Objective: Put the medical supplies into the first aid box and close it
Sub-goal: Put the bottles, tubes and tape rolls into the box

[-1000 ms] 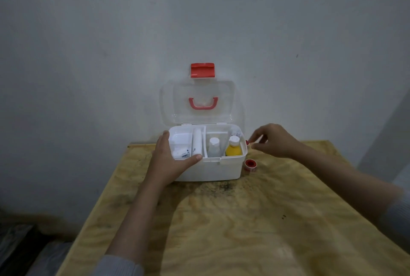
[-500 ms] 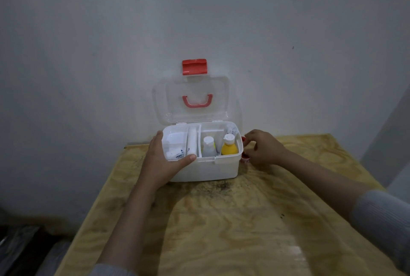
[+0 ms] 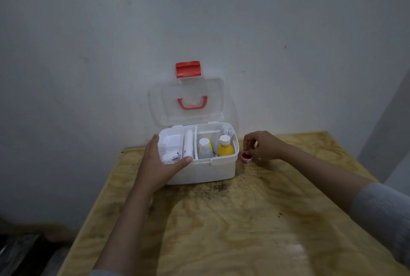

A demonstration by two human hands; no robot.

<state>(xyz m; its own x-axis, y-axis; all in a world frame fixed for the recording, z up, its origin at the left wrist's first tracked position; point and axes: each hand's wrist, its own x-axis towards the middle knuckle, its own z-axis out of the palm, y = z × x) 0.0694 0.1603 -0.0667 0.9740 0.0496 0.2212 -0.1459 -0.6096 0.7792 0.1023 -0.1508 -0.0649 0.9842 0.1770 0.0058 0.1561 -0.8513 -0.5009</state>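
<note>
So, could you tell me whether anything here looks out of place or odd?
One item is outside the first aid box: a small red-and-white roll stands on the table beside the box's right wall, at the fingertips of the right hand. The lid is open. Dark specks mark the wood before the box.

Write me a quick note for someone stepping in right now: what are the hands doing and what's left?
Left hand grips the front left corner of the first aid box, steadying it.
Right hand pinches the small red tape roll, which sits on the table just right of the box.
Done: yellow bottle, clear bottle and white packets are inside.
Left: put the roll in, lower the open lid, latch it.
</note>
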